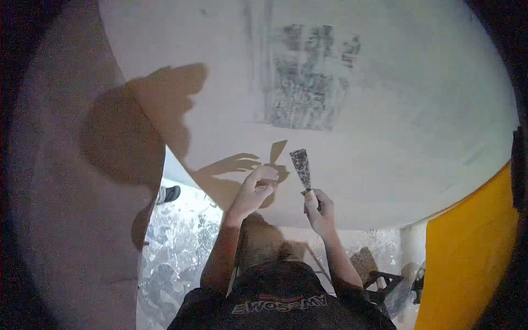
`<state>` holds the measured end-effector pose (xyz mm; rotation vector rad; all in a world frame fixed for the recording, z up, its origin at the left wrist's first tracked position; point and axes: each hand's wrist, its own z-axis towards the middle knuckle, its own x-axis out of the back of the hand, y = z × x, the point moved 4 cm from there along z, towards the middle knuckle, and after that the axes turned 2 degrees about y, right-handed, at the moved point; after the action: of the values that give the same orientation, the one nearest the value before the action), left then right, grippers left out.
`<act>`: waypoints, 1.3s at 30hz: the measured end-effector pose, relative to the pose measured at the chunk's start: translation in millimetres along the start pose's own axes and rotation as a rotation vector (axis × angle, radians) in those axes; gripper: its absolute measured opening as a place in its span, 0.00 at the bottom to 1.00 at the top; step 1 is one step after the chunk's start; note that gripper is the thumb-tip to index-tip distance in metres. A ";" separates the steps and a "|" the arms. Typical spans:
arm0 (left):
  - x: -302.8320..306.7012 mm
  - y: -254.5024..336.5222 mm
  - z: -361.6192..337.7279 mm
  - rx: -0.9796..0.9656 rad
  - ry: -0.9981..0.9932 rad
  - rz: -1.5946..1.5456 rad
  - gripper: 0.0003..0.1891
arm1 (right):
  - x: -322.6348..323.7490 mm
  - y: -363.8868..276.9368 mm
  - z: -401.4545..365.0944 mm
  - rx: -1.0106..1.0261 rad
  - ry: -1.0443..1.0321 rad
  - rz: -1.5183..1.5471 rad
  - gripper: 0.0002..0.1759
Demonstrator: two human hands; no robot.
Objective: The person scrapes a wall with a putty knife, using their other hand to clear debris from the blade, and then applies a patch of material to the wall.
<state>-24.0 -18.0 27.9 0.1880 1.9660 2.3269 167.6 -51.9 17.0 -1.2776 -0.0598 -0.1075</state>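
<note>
My right hand [320, 210] grips the handle of a putty knife [301, 168], whose dirty blade points up and lies close to the white wall [396, 137]. My left hand [258, 186] is raised just left of the blade, its fingers bunched together at the wall; nothing shows between them. Shadows of the hand and the blade fall on the wall up and to the left.
A rough grey scraped patch [308, 82] marks the wall higher up. A brown wall [71, 192] stands on the left, a yellow surface [467, 258] on the right. Below lie a rubble-strewn floor [176, 247], a shoe [168, 193] and a dark metal frame [385, 280].
</note>
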 end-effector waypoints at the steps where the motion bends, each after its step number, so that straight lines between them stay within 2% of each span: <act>1: -7.2 12.1 2.1 -0.058 0.019 -0.034 0.12 | 3.4 -0.2 1.3 -0.022 0.014 0.037 0.14; 2: -15.3 18.7 5.0 -0.029 -0.045 -0.139 0.12 | 7.6 -4.6 3.0 -0.017 0.029 0.037 0.14; 4: -30.6 15.3 13.8 -0.028 -0.105 -0.197 0.11 | 10.7 -11.6 1.9 -0.152 -0.002 0.183 0.13; 6: -49.6 18.9 21.2 -0.027 -0.159 -0.253 0.10 | 14.3 -18.1 2.0 -0.158 -0.020 0.264 0.14; 8: -63.1 33.1 28.3 -0.122 -0.028 0.059 0.10 | 18.1 -19.0 3.8 -0.168 -0.043 0.347 0.14; 11: -74.9 48.9 36.1 -0.152 0.014 0.110 0.15 | 17.9 -18.5 4.3 -0.123 -0.067 0.336 0.15; 15: -79.7 53.3 47.9 -0.174 0.025 0.125 0.16 | 16.7 -13.0 7.2 -0.130 0.012 0.337 0.16; 17: -92.4 50.7 54.6 -0.165 0.053 0.105 0.20 | 26.5 -12.2 7.2 -0.148 0.030 0.335 0.17; 19: -96.2 52.7 60.0 -0.174 0.048 0.146 0.20 | 28.4 -2.4 8.4 -0.213 0.082 0.380 0.17; 22: -107.3 55.1 66.5 -0.162 0.061 0.134 0.19 | 32.1 5.0 16.6 -0.187 0.116 0.338 0.16; 24: -109.6 51.5 72.0 -0.141 0.084 0.082 0.19 | 34.0 10.6 20.9 -0.176 0.111 0.361 0.16; 27: -111.4 45.3 81.1 -0.154 0.078 0.172 0.19 | 36.5 15.1 25.4 -0.174 0.104 0.390 0.15; 29: -113.4 41.8 86.8 -0.069 0.059 0.176 0.19 | 36.7 13.1 29.2 -0.182 0.100 0.397 0.15; 33: -115.1 54.5 88.3 -0.119 0.122 0.164 0.21 | 36.5 8.5 34.9 -0.212 0.106 0.367 0.15; 35: -111.6 54.8 86.7 -0.005 0.097 0.190 0.21 | 33.2 15.1 32.7 -0.249 0.095 0.371 0.15; 39: -110.4 39.3 89.3 -0.042 0.107 0.216 0.21 | 29.7 38.3 33.1 -0.165 0.114 0.351 0.17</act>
<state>99.1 46.2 77.3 0.2926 2.0352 2.5595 201.9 -10.7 -6.8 -1.4252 0.2756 0.1195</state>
